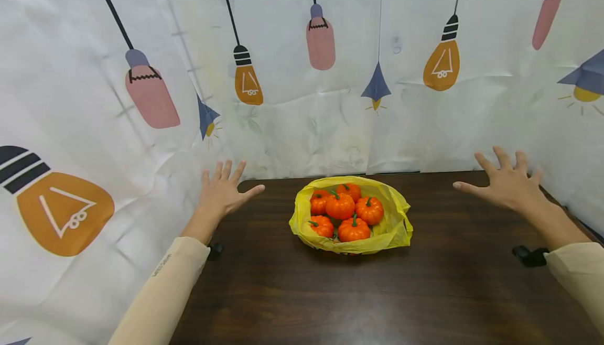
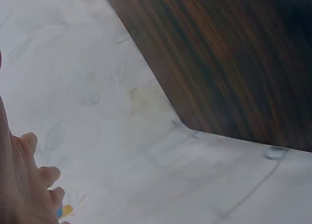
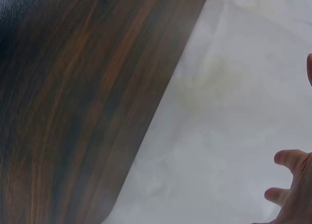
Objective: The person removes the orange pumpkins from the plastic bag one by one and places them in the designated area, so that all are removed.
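Note:
Several small orange pumpkins (image 1: 340, 206) with green stems lie together in an opened yellow plastic bag (image 1: 396, 232) in the head view. To the left of the bag my left hand (image 1: 222, 190) is held up with its fingers spread, touching nothing. Over on the right my right hand (image 1: 511, 185) is raised too, fingers spread apart and holding nothing. Both hands are well away from the bag. The left wrist view shows part of the left hand (image 2: 31, 185) at its lower left, and the right wrist view catches a few right fingers (image 3: 290, 158).
A dark brown wooden table (image 1: 330, 303) carries the bag near its far edge. White sheeting (image 1: 283, 140) printed with lamps and bulbs hangs behind and along the sides. Black straps or mounts (image 1: 529, 256) sit at the wrists.

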Motion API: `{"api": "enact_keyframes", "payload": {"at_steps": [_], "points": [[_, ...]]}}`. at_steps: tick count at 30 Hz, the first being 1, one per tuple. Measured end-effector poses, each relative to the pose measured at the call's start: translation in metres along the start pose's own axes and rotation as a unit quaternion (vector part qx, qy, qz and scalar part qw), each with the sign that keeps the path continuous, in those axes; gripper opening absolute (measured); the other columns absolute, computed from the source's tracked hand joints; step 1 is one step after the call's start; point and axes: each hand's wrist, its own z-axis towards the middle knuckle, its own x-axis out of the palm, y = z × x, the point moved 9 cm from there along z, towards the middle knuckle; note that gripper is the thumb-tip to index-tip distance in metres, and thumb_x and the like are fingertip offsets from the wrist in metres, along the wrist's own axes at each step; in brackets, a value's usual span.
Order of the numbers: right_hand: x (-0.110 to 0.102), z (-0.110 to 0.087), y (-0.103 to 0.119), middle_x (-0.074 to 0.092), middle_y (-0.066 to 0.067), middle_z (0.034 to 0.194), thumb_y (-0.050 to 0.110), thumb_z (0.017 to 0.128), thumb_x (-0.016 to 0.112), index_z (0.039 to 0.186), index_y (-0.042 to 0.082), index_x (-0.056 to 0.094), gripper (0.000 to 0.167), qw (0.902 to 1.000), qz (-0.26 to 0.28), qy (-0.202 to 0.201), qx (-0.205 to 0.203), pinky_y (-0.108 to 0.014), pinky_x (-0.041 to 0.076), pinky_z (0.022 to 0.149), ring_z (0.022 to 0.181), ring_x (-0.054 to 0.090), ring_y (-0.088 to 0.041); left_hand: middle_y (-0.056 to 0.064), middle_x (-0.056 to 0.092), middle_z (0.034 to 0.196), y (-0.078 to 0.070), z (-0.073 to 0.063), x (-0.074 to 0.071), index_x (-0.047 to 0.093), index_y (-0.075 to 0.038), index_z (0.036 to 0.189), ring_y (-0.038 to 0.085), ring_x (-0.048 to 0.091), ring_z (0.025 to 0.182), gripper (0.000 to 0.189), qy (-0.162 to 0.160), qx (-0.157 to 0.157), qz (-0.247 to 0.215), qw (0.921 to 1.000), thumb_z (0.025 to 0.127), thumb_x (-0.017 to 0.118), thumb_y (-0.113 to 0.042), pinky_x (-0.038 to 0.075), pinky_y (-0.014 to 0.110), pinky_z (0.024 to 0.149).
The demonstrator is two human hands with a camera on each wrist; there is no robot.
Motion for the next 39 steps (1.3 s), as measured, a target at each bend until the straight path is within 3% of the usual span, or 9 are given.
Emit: {"api": "enact_keyframes", "payload": {"at_steps": [10,20,30,39], "points": [[0.007,-0.01,0.007,-0.007,-0.029,0.168,0.079,0.088,0.054,0.166,0.017,0.008,0.11,0.9997,-0.015,-0.014,-0.011,-0.094,0.004,0.091,0.144,-0.005,-0.069,0.022,0.01,0.171,-0.017,-0.009,0.004,0.006,-0.028,0.167,0.047,0.007,0.157,0.107,-0.01,0.02,0.012,0.9997,0.085,0.028,-0.093,-0.004,0.072,0.12],[0.02,-0.026,0.018,-0.005,-0.029,0.168,0.079,0.087,0.054,0.166,0.017,0.01,0.11,0.9996,-0.023,-0.005,-0.016,-0.094,0.007,0.093,0.144,-0.003,-0.07,0.018,0.015,0.172,-0.024,-0.029,0.017,0.006,-0.032,0.166,0.043,0.005,0.159,0.107,-0.029,0.027,0.022,0.999,0.083,0.028,-0.095,-0.002,0.07,0.122],[0.035,-0.045,0.033,0.0,-0.027,0.169,0.08,0.087,0.055,0.167,0.02,0.01,0.11,0.9996,-0.015,-0.008,-0.023,-0.09,0.009,0.094,0.145,-0.001,-0.068,0.018,0.014,0.172,-0.029,-0.053,0.033,0.007,-0.033,0.166,0.043,0.011,0.158,0.104,-0.034,0.026,-0.001,0.9991,0.085,0.033,-0.093,-0.002,0.071,0.121],[0.045,-0.057,0.064,0.017,-0.03,0.164,0.074,0.087,0.061,0.164,0.015,0.024,0.104,0.9983,0.018,-0.02,-0.051,-0.086,0.016,0.098,0.141,0.018,-0.066,0.015,0.02,0.171,-0.052,-0.063,0.054,0.013,-0.036,0.166,0.042,0.013,0.158,0.096,-0.052,0.036,-0.064,0.9959,0.089,0.042,-0.085,0.003,0.069,0.123]]}}
